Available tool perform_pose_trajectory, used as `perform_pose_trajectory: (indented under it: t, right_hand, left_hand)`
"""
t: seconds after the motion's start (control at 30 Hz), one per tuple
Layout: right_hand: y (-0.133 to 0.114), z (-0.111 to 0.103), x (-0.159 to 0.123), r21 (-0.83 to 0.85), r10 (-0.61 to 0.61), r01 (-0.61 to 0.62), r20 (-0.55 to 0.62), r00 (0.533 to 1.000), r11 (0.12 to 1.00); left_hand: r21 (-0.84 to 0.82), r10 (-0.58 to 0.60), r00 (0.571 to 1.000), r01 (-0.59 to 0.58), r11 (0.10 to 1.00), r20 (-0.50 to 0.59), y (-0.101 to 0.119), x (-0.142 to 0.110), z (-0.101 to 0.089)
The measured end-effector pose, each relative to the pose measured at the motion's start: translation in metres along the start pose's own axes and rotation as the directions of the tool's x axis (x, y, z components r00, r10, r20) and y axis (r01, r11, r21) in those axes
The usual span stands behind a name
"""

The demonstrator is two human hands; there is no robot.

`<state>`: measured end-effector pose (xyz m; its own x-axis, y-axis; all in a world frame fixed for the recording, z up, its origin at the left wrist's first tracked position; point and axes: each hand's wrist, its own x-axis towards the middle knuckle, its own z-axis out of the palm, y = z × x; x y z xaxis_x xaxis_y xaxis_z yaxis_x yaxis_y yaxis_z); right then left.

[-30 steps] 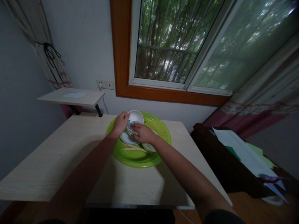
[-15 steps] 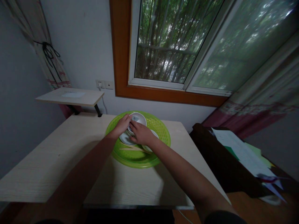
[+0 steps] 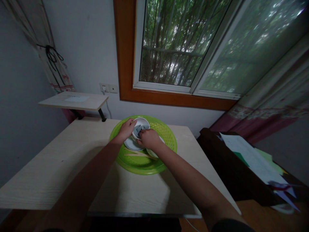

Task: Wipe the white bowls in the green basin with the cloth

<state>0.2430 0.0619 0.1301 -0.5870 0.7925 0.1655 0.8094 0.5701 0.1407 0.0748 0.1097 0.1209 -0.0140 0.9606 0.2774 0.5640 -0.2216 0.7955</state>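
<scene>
My left hand (image 3: 127, 129) grips the rim of a white bowl (image 3: 143, 120) on its left side, the bowl tilted toward me. Inside the bowl, my right hand (image 3: 149, 139) is closed on a grey-blue cloth (image 3: 137, 129) that lies bunched against the inner wall. Below the bowl is a white plate (image 3: 132, 144). Several wooden chopsticks (image 3: 136, 154) lie in front of it on a round green basket (image 3: 171, 137). A second pale bowl (image 3: 153, 154) sits at the right, mostly hidden by my right hand and wrist.
The basket stands on a light wooden table (image 3: 72, 154). A small raised shelf (image 3: 91, 101) is at the back left, below a wall socket (image 3: 108, 88). A window (image 3: 178, 48) is behind. Papers (image 3: 251, 158) lie on dark furniture at the right.
My right hand has shifted slightly down and right within the bowl, and more of the grey-blue cloth now shows. My left hand keeps its hold on the rim.
</scene>
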Motion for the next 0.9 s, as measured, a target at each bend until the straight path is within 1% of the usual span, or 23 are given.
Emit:
perform_pose_trajectory:
  t: [0.1, 0.2, 0.27, 0.33, 0.4, 0.47, 0.53, 0.67, 0.8, 0.9]
  right_hand:
    - [0.003, -0.003, -0.003, 0.053, -0.053, 0.052, 0.017, 0.998, 0.997]
    - [0.009, -0.002, -0.005, 0.146, -0.155, 0.151, 0.013, 0.988, 0.978]
    - [0.013, 0.001, -0.005, 0.217, -0.222, 0.221, -0.020, 0.975, 0.951]
    - [0.015, 0.006, -0.004, 0.271, -0.266, 0.278, -0.080, 0.961, 0.921]
    - [0.016, 0.011, -0.003, 0.295, -0.298, 0.325, -0.134, 0.945, 0.899]
    - [0.015, 0.015, -0.003, 0.283, -0.316, 0.349, -0.158, 0.936, 0.893]
    - [0.015, 0.018, -0.003, 0.246, -0.305, 0.336, -0.156, 0.939, 0.909]
    - [0.014, 0.020, -0.004, 0.160, -0.202, 0.224, -0.143, 0.969, 0.961]
    - [0.012, 0.018, -0.003, 0.079, -0.098, 0.111, -0.150, 0.984, 0.991]
    - [0.007, 0.014, -0.002, 0.047, -0.025, 0.032, -0.148, 0.989, 0.998]
  left_hand:
    - [0.031, 0.008, 1.000, -0.008, 0.999, -0.014, -0.002, 0.001, 0.000]
    - [0.033, 0.024, 1.000, -0.024, 0.999, -0.014, -0.004, 0.002, 0.001]
    - [0.020, 0.030, 0.999, -0.030, 0.999, -0.014, -0.005, 0.002, 0.002]
    - [-0.001, 0.031, 0.999, -0.031, 1.000, -0.007, -0.006, 0.002, 0.002]
    - [-0.018, 0.032, 0.999, -0.032, 0.999, 0.010, -0.007, 0.003, 0.002]
    - [-0.026, 0.027, 0.999, -0.026, 0.999, 0.036, -0.008, 0.003, 0.002]
    - [-0.036, 0.013, 0.998, -0.011, 0.999, 0.059, -0.008, 0.003, 0.003]
    - [-0.084, 0.002, 0.997, 0.004, 0.996, 0.075, -0.006, 0.002, 0.003]
    - [-0.109, 0.015, 0.998, -0.009, 0.994, 0.056, -0.004, 0.001, 0.004]
    - [-0.088, 0.004, 1.000, -0.002, 0.996, 0.028, -0.005, 0.001, 0.004]
